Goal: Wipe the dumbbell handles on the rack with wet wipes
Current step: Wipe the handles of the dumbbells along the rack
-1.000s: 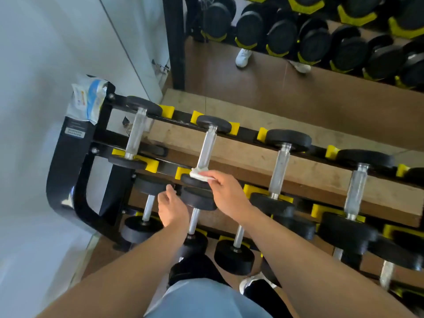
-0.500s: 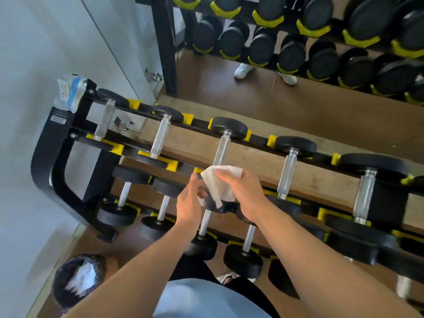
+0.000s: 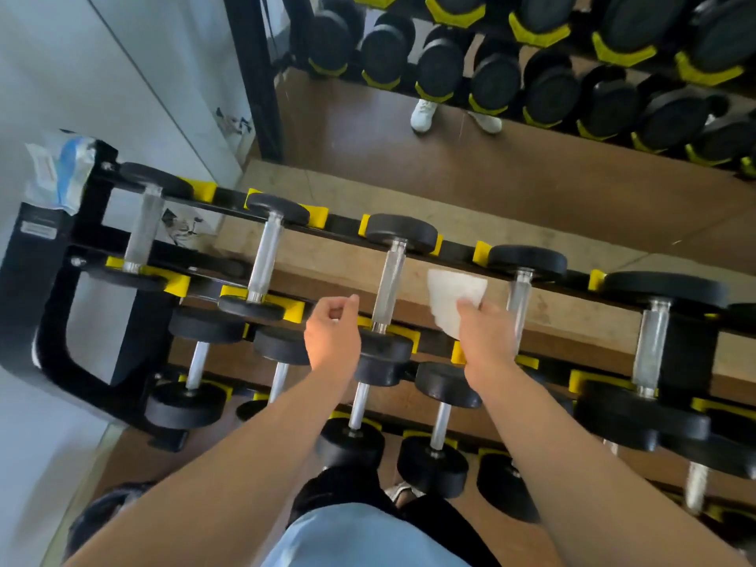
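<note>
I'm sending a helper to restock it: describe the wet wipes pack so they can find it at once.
Find the black dumbbell rack against the white wall and follow its top tier to the left end. The wet wipes pack sits on that top corner post, beside the first dumbbell. It is the only soft, crinkled white-and-blue packet among black and yellow hardware.

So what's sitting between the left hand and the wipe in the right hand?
In the head view, the third top-row dumbbell's handle runs between the left hand and the wipe held by the right hand.
</note>
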`<state>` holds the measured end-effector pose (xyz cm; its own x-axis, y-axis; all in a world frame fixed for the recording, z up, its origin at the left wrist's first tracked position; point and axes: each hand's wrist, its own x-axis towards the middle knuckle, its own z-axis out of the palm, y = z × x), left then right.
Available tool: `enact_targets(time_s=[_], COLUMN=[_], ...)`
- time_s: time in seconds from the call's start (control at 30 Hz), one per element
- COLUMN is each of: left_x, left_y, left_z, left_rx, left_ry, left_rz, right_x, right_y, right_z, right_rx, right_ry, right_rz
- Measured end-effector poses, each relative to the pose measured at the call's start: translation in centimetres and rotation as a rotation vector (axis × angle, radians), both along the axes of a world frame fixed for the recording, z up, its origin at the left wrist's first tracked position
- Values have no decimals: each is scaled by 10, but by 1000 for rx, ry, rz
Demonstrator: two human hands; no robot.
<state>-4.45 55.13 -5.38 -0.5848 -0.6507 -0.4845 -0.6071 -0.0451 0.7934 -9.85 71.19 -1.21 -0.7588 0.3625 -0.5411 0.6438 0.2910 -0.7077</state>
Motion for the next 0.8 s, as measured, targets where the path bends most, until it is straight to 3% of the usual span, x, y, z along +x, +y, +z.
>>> enact_targets(time_s=[0.07,0.2,0.3,0.43,0.57,0.63,0.73,0.8], left_x=[-17,-38,-39,-38,-38,-38,-38,-37], left_y=[-3,3,4,0,0,1,1,1], left_z=[-13,-36,-42,-42,-40,-36,-33,-30], left_rx=[-54,-127,-179,-136,-84,-64,-27,-4], left_ry=[-39,-120,-99,-122,-183,-193,-212,-222], left_rz=[-39,-58,17,116,145,161,188,213], right_x=[-13,-49,-59,-20,-3,-16,-50,-60], right_y=[-6,-50,-83,-85,-70,-65,-65,-81], right_z=[-8,-31,-40,-30,-31,-27,-20,-23], right_rx=[181,199,254,552,648,465,166,200], right_ry=[23,-67,31,95,-150,-235,-93,32], right_rz=[31,320,390,708,1079,923,288,239])
